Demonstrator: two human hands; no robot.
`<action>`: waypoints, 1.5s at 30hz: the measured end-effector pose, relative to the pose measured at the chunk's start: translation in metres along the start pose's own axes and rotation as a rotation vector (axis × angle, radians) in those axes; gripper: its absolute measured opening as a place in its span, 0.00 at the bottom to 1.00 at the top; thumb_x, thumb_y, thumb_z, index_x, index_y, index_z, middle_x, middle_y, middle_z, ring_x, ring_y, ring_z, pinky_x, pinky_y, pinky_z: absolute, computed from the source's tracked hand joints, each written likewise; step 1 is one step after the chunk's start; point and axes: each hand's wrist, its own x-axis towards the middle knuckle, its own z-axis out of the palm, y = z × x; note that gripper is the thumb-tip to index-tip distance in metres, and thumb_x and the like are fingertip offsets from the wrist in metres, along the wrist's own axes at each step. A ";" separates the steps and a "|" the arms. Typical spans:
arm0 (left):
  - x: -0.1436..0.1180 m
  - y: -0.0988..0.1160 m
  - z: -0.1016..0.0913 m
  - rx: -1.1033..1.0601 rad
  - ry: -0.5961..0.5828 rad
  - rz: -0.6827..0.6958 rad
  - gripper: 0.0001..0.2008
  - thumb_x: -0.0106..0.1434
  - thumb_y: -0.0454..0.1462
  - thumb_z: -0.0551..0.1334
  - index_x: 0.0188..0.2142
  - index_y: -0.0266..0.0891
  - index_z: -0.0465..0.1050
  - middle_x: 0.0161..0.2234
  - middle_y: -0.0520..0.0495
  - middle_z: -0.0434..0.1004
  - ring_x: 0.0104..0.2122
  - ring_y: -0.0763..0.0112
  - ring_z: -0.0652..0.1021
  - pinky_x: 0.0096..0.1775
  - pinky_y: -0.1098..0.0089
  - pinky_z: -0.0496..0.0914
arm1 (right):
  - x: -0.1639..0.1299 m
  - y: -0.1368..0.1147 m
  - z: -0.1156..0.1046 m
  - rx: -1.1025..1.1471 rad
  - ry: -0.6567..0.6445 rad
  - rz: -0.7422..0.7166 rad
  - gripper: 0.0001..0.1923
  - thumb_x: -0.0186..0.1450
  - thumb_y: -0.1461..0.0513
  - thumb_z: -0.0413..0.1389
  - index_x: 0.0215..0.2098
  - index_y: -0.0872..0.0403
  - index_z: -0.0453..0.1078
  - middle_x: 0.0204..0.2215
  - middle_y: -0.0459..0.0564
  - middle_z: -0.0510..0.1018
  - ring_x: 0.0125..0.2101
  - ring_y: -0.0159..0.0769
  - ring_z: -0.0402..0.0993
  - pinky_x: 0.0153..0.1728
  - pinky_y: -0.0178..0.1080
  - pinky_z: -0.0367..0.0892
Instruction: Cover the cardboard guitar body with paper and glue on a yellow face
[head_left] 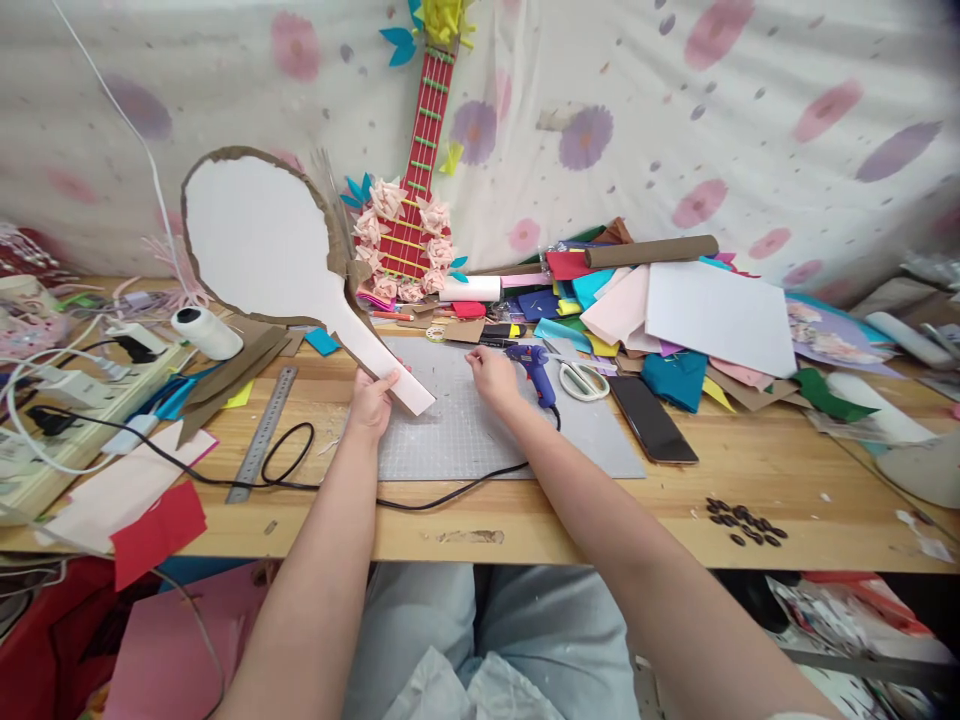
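Cardboard paddle (262,240), already cut out and faced with white paper, is held up by its handle over the bench's (750,470) grey mat (465,430) in the left hand (371,405), fingers closed around it, while the right hand (491,375) rests loosely curled and empty beside the unused blue glue gun (534,368).

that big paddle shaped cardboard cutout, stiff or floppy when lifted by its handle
Probably fairly stiff: the left hand grips only the handle end, yet the cardboard cutout stands raised without drooping. Likely light, since one hand carries it. Its wide top may make it wobble or twist.
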 end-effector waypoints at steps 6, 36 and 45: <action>0.000 0.000 -0.002 -0.022 -0.002 -0.047 0.22 0.37 0.32 0.70 0.34 0.40 0.66 0.29 0.54 0.75 0.29 0.69 0.76 0.36 0.65 0.69 | 0.058 0.001 0.009 -0.313 0.087 -0.196 0.17 0.61 0.61 0.53 0.48 0.59 0.68 0.47 0.62 0.67 0.49 0.47 0.60 0.46 0.43 0.57; -0.010 0.009 -0.003 -0.061 -0.282 -0.199 0.17 0.40 0.32 0.69 0.32 0.40 0.68 0.32 0.50 0.71 0.31 0.69 0.75 0.38 0.64 0.70 | -0.037 -0.004 -0.006 0.804 -0.310 -0.221 0.14 0.55 0.51 0.55 0.31 0.53 0.65 0.29 0.42 0.70 0.31 0.30 0.66 0.33 0.32 0.61; -0.014 0.012 0.001 -0.141 -0.302 -0.201 0.17 0.41 0.29 0.68 0.31 0.38 0.66 0.30 0.53 0.71 0.29 0.75 0.74 0.30 0.73 0.70 | -0.039 -0.005 0.004 0.882 -0.272 -0.236 0.15 0.55 0.50 0.56 0.30 0.52 0.63 0.27 0.43 0.68 0.29 0.31 0.63 0.31 0.34 0.59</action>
